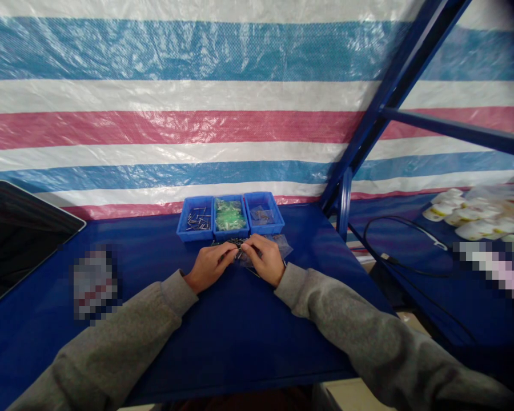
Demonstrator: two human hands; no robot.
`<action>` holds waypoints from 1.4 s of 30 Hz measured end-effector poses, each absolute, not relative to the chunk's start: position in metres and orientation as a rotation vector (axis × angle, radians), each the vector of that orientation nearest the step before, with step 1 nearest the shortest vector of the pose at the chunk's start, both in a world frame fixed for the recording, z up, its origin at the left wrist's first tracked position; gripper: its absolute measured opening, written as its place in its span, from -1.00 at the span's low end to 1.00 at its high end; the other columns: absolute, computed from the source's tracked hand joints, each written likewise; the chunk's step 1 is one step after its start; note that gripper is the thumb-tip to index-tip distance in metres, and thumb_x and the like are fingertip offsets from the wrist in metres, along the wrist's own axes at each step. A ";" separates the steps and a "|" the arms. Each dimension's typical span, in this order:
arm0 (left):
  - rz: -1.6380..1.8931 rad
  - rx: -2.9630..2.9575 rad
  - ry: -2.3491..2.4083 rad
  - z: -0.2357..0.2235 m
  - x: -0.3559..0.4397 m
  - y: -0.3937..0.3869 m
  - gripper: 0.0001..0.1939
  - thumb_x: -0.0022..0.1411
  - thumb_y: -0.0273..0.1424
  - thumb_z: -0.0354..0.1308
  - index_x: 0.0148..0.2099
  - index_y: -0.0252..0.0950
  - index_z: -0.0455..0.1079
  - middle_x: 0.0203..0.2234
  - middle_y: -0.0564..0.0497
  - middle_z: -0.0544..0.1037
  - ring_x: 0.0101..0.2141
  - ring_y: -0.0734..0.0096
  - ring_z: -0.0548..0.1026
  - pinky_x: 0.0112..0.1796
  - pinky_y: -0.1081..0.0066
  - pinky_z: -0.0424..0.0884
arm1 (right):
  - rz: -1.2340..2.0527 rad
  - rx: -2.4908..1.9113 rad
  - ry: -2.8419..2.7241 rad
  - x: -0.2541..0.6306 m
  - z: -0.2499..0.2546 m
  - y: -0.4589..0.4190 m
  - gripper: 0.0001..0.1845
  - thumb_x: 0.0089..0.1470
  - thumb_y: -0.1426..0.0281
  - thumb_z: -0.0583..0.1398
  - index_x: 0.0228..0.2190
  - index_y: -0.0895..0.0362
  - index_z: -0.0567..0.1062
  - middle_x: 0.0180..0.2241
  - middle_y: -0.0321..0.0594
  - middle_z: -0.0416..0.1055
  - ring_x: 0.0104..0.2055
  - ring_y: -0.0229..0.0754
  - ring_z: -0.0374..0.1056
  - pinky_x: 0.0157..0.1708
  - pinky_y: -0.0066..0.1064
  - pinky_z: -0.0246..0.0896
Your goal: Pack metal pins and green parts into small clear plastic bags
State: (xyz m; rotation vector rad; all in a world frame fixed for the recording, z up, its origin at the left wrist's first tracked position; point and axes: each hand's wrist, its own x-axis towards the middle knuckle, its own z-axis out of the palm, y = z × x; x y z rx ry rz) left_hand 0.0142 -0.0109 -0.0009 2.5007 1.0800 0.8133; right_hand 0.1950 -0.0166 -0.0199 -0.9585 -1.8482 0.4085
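My left hand [212, 265] and my right hand [264, 260] meet just in front of the small blue bins, fingertips pinched close together. What they pinch is too small to make out. A clear plastic bag [285, 246] lies under and beside my right hand, partly hidden by it. Small dark metal pieces show around the fingertips. Behind my hands, the left bin [183, 233] holds metal screws or pins [198, 219]. Green-tinted plastic packets [230, 215] fill the middle bin [231, 234]. In the right bin [270, 229] lies a clear bag with small brownish pieces [261, 215].
A dark screen [21, 240] leans at the left, with a blurred-out item [95, 283] near it. Blue metal posts [345, 197] rise at the right. Past them are a black cable [405, 274] and white rolls [475, 214]. A striped sheet [175, 125] hangs behind the blue table [240, 348].
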 end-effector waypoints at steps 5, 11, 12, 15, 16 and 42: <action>0.839 2.501 1.117 -0.001 0.013 -0.011 -0.76 0.31 -0.31 -0.10 -0.22 -0.29 0.36 -0.47 0.09 0.49 -0.50 0.58 0.40 -0.38 0.56 0.29 | 0.435 -0.963 -1.876 0.195 -0.019 -0.017 -0.77 0.18 0.31 0.01 -0.38 0.13 0.41 -0.45 -0.23 0.34 -0.42 -0.25 0.25 -0.37 -0.43 0.14; 0.888 2.502 1.127 -0.001 0.012 -0.012 -0.76 0.30 -0.30 -0.08 -0.22 -0.30 0.36 -0.49 0.09 0.49 -0.53 0.59 0.40 -0.40 0.57 0.29 | 0.385 -1.003 -1.914 0.196 -0.021 -0.015 -0.68 0.20 0.29 -0.01 -0.51 0.13 0.39 -0.56 -0.28 0.27 -0.48 -0.28 0.21 -0.41 -0.45 0.08; 0.884 2.504 1.130 -0.001 0.012 -0.012 -0.76 0.30 -0.30 -0.08 -0.22 -0.30 0.36 -0.49 0.09 0.49 -0.53 0.59 0.40 -0.40 0.57 0.28 | 0.386 -1.000 -1.916 0.196 -0.021 -0.015 -0.68 0.19 0.30 0.00 -0.51 0.13 0.38 -0.56 -0.28 0.27 -0.49 -0.28 0.20 -0.42 -0.45 0.08; 0.871 2.508 1.133 -0.002 0.012 -0.011 -0.76 0.30 -0.30 -0.08 -0.22 -0.30 0.36 -0.49 0.09 0.49 -0.52 0.59 0.40 -0.39 0.57 0.28 | 0.398 -0.978 -1.911 0.195 -0.021 -0.016 -0.74 0.18 0.32 0.02 -0.47 0.14 0.39 -0.53 -0.27 0.29 -0.47 -0.28 0.21 -0.41 -0.45 0.08; 0.870 2.508 1.135 -0.002 0.012 -0.011 -0.76 0.30 -0.30 -0.08 -0.22 -0.30 0.36 -0.49 0.09 0.49 -0.52 0.59 0.40 -0.38 0.56 0.28 | 0.404 -0.971 -1.907 0.195 -0.020 -0.016 -0.76 0.18 0.32 0.03 -0.45 0.14 0.40 -0.51 -0.26 0.30 -0.47 -0.28 0.22 -0.40 -0.45 0.09; 0.835 2.496 1.092 0.000 0.015 -0.011 -0.77 0.30 -0.33 -0.09 -0.20 -0.28 0.36 -0.41 0.07 0.51 -0.42 0.55 0.45 -0.36 0.57 0.32 | 0.450 -0.967 -1.876 0.195 -0.021 -0.017 -0.80 0.15 0.29 0.05 -0.36 0.12 0.42 -0.47 -0.24 0.33 -0.46 -0.26 0.24 -0.43 -0.43 0.14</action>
